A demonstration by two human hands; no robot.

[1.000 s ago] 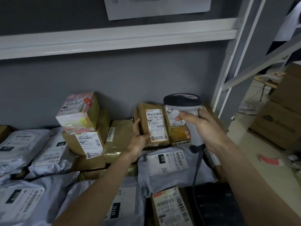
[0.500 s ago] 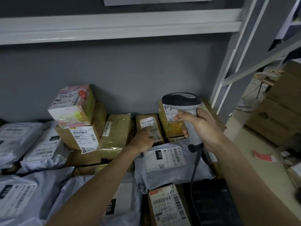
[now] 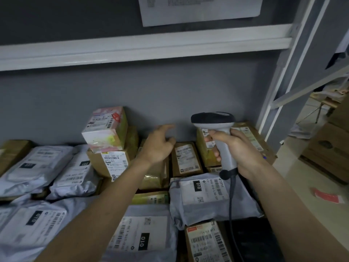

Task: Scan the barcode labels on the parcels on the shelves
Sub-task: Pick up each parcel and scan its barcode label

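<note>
Head view, right hand [image 3: 243, 154]: wrapped round the grey handle of the barcode scanner [image 3: 219, 137], index finger across the front, scanner upright with its dark head topmost.
Scanner cable [image 3: 231, 201]: dropping from the handle base, just below the right hand, over the grey mailer bag [image 3: 211, 195].
Left hand [image 3: 158, 144]: raised, fingers spread and loosely bent, holding nothing; slightly blurred.
Small brown parcel [image 3: 187, 159]: lying label-up between the two hands, just right of the left hand, apart from its fingers.
Brown box behind scanner [image 3: 251, 140]: partly hidden by the right hand and scanner.
Pink-and-white box [image 3: 105, 127]: left of the left hand, tilted atop a brown carton [image 3: 111, 163] with a white label.
Mailer bags [image 3: 37, 167]: well left of the left hand and under the left forearm, labels marked 010.
Upper shelf beam [image 3: 143, 48]: above both hands.
</note>
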